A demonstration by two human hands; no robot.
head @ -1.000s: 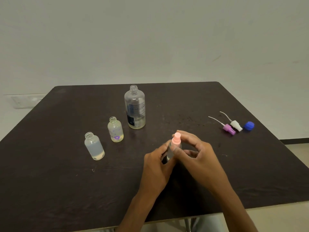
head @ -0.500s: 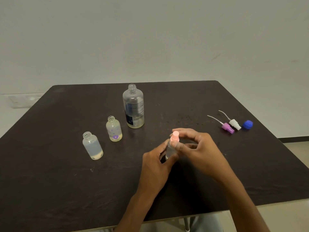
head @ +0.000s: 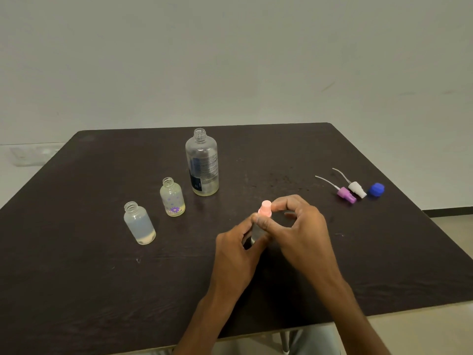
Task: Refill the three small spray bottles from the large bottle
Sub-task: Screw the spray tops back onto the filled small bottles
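The large clear bottle (head: 203, 163) stands uncapped at the table's middle, with a little yellowish liquid at its bottom. Left of it stand two open small bottles: a flower-printed one (head: 172, 197) and a frosted one (head: 139, 224), each holding a little liquid. My left hand (head: 236, 248) grips the body of a third small bottle (head: 255, 233), mostly hidden by fingers. My right hand (head: 299, 226) pinches its pink spray cap (head: 265, 208) between thumb and forefinger.
On the dark table (head: 76, 278) at the right lie a purple spray head (head: 345, 194), a white spray head (head: 357, 188), both with dip tubes, and a blue cap (head: 375, 189). The table's front edge runs just under my forearms.
The pink cap sits lower on the small bottle than one second ago. My right fingers have shifted around the cap. The view has shifted slightly.
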